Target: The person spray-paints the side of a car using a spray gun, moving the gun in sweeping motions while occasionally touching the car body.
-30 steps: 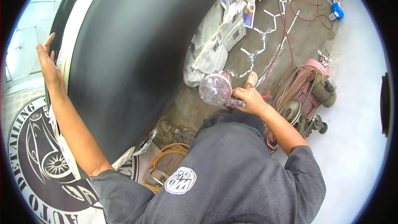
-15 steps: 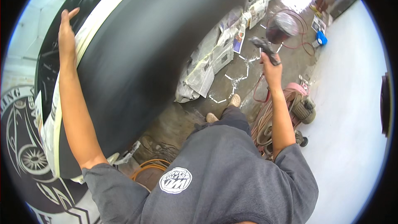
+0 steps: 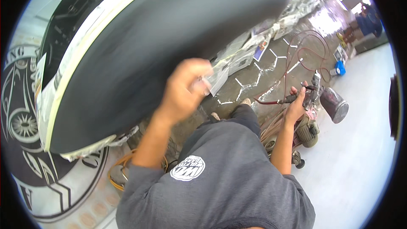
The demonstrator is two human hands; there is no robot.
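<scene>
My right hand (image 3: 296, 107) grips a spray gun (image 3: 313, 93) by its handle. Its dark, paint-stained cup (image 3: 335, 105) is tilted out to the right, and a red air hose (image 3: 265, 101) runs from the handle. My left hand (image 3: 186, 91) is in front of the dark grey car panel (image 3: 140, 59), apart from the gun. Its fingers are curled in and blurred; whatever they hold, if anything, I cannot make out. Pale masking tape (image 3: 76, 68) borders the panel's upper left edge, and newspaper masking (image 3: 237, 55) covers the area beyond its lower right edge.
The red hose loops over the floor (image 3: 250, 74), which has white line marks. A compressor motor (image 3: 307, 131) stands by the white wall (image 3: 347, 157) at my right. An orange hose (image 3: 116, 171) lies lower left. A blue-topped container (image 3: 339, 68) and another person (image 3: 369, 21) are at far right.
My left hand has swung from the panel's taped left edge rightward, its fingers curling. The spray gun has moved right and down in my right hand, its cup swinging out to the right.
</scene>
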